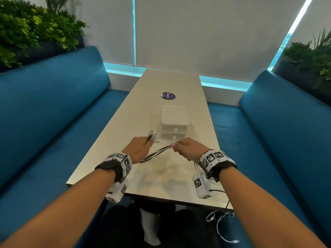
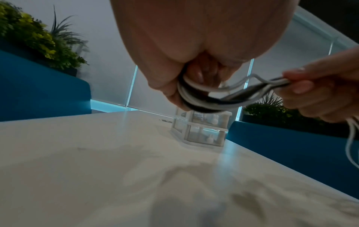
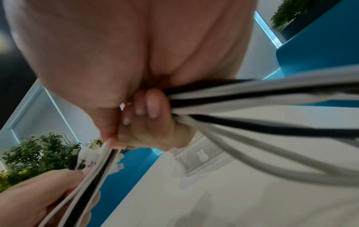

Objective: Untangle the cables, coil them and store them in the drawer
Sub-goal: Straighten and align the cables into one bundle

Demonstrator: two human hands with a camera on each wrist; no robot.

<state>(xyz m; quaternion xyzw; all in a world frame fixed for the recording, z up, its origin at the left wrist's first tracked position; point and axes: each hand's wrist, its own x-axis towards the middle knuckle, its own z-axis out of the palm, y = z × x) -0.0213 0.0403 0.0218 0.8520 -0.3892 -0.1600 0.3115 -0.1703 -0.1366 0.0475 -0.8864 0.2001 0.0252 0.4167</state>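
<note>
Two blue upholstered bench seats (image 1: 53,108) flank the long pale rectangular table (image 1: 125,122), one on each side; green potted plants (image 1: 26,29) sit behind the bench backs. Landmark: the small white two-drawer plastic organiser (image 1: 173,122), standing on the table's centre line. Both drawers look closed, each with a little rabbit-shaped knob (image 3: 202,154) on its front.

Beyond the organiser, further up the table — a round purple sticker (image 1: 168,96).

On the near side of the organiser, both hands are up off the tabletop. Left hand (image 1: 140,148) sits near-left of the organiser, fingers clenched around the bundle of black and white cables (image 1: 155,154); the plug ends (image 1: 152,136) stick out past its fingers, just beside the organiser's lower left corner. The left wrist view shows the bundle looping under the curled fingers (image 2: 174,95).

Right hand (image 1: 188,149) is directly in front of the organiser, fingers curled round the same bundle, thumb and forefinger pinching it at the tip. The cables span hand to hand in a shallow sag above the table.

From the right hand, loose white strands (image 1: 197,166) drop toward the near-right table edge. More cable — a thin white lead with a connector (image 1: 231,238) and a black one (image 1: 219,191) — hangs off that edge, well clear of the organiser.
</note>
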